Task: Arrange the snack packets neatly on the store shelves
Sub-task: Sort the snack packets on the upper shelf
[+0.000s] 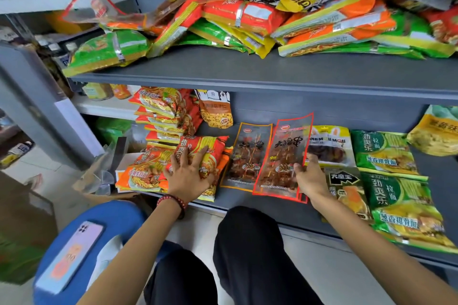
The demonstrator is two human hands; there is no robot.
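Pressing flat-fingered on the red packets (202, 153) on the lower shelf (235, 202), the left hand (188, 176) steadied them; the right hand (309, 177) pinched a skewer packet (282, 153), which could slip off the edge.

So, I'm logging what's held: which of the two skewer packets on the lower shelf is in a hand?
The red-bordered packet, the right one: the right hand pinches its edge. The orange-bordered packet lies flat, no hand on it.
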